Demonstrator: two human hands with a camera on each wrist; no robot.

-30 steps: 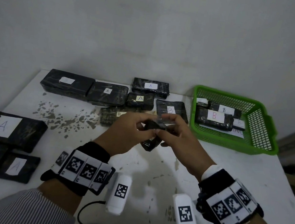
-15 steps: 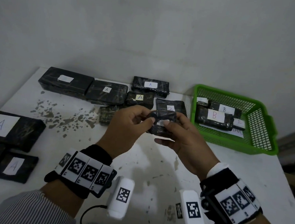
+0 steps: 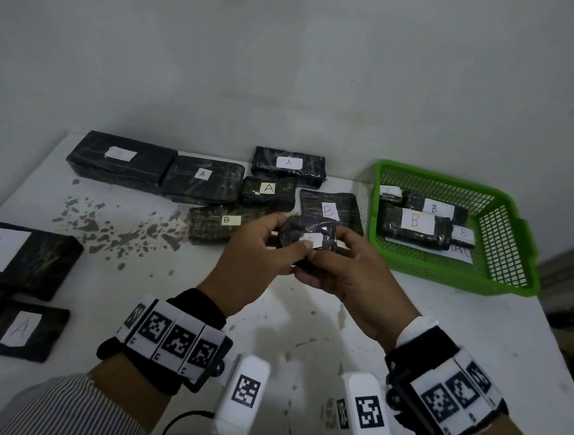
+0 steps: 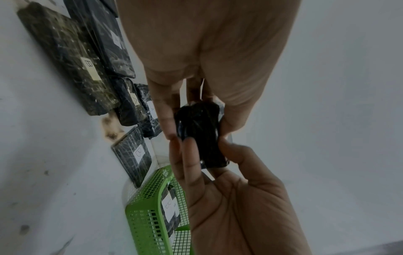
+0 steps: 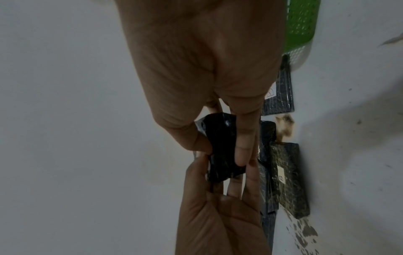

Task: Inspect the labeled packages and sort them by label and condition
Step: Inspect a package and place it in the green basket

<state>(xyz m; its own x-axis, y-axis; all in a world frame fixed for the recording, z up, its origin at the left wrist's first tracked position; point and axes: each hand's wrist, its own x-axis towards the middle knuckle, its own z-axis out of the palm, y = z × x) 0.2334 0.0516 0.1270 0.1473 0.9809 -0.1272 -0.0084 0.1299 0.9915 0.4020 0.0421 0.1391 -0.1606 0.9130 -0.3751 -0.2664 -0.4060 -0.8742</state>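
A small black wrapped package [image 3: 306, 234] with a white label is held above the table's middle by both hands. My left hand [image 3: 259, 249] pinches its left side, the thumb lying on the label. My right hand [image 3: 343, 266] grips its right side and underside. The label's letter is partly hidden by the thumb. Both wrist views show the same black package [image 4: 200, 136] [image 5: 220, 148] pinched between fingers and thumbs of the two hands.
A green basket [image 3: 501, 268] at the right holds several B-labeled packages. Along the back lie packages labeled A [image 3: 202, 179] and B [image 3: 329, 208] [image 3: 223, 224]. More A packages [image 3: 11, 254] sit at the left edge. The white table [image 3: 305, 321] is stained.
The hands have turned the small package so its white label faces up, and raised it slightly toward the back of the table.
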